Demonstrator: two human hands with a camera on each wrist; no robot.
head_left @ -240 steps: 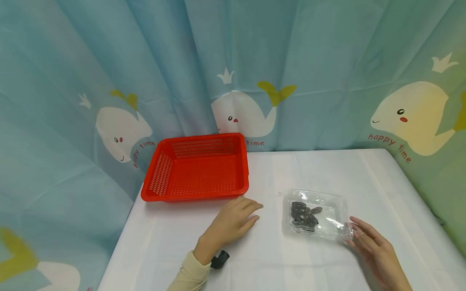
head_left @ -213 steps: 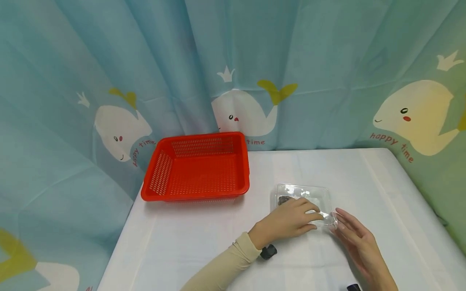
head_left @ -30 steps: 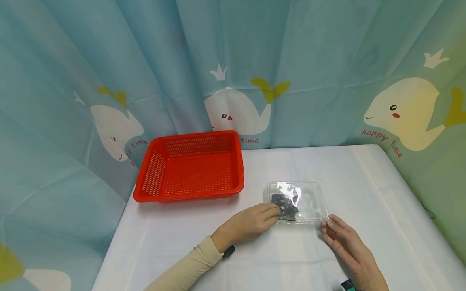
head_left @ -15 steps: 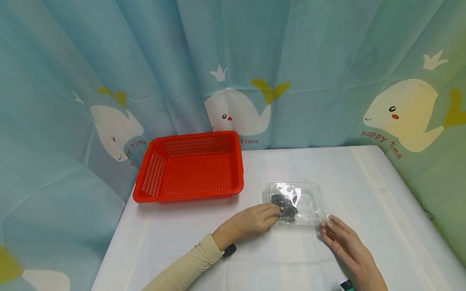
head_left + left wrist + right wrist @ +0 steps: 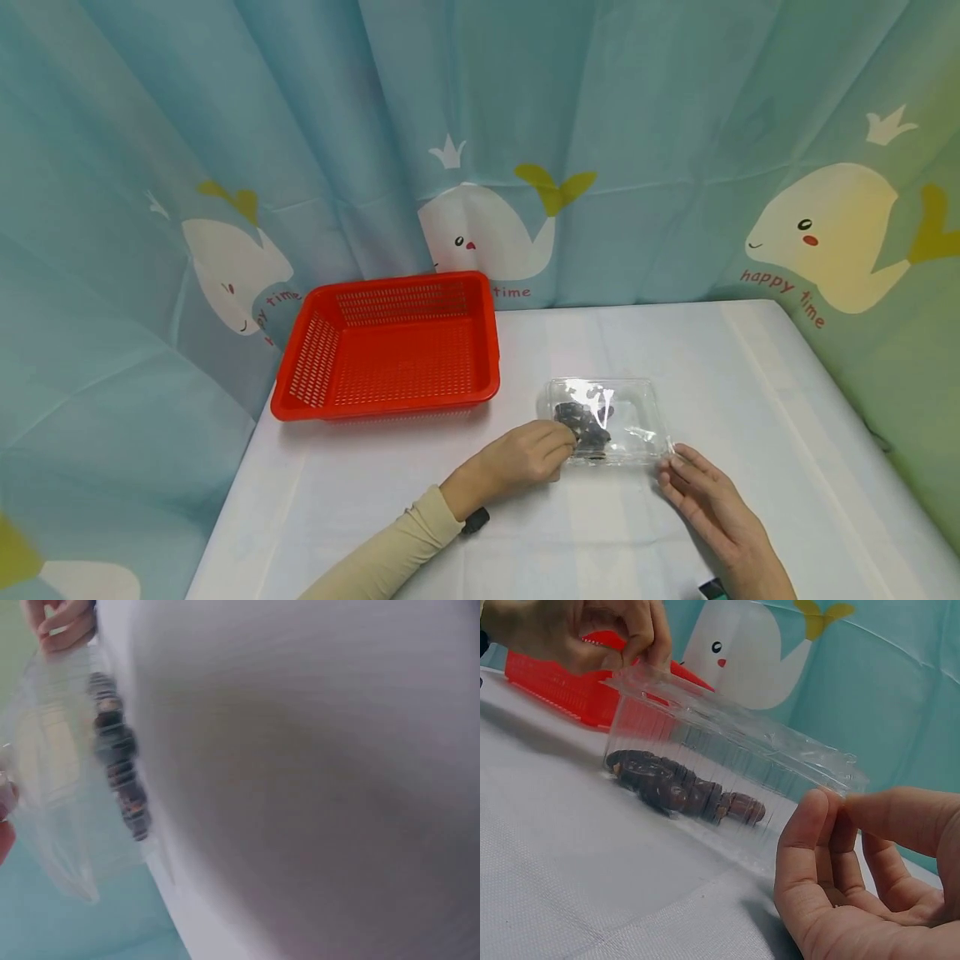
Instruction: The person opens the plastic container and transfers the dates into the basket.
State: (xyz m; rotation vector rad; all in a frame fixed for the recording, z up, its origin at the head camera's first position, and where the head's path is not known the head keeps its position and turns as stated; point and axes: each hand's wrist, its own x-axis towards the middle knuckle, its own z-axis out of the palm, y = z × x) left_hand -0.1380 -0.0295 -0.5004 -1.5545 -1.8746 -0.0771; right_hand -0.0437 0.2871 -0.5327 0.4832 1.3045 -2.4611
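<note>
A clear plastic box (image 5: 633, 417) sits on the white table, with glossy dark brown pieces (image 5: 595, 439) bunched toward its left side. My left hand (image 5: 517, 460) pinches the box's near left corner. At the near right corner, the thumb and fingertips of my right hand (image 5: 712, 508) pinch the rim. Seen from the right wrist, a thin clear top (image 5: 727, 724) stretches between both hands, over the brown pieces (image 5: 682, 787). The left wrist view is blurred; only fingertips (image 5: 6, 817) of the left hand show at its edge.
A red slotted plastic basket (image 5: 408, 358) stands at the back left of the table, with nothing in it. Behind hangs a blue-green curtain (image 5: 645, 150) printed with whales. The white tablecloth (image 5: 600, 533) runs out at the back and right edges.
Eight seconds ago the left hand was beside the basket; it then reached over the box and now pinches its left corner. The box sits farther left. Little has moved in the last second.
</note>
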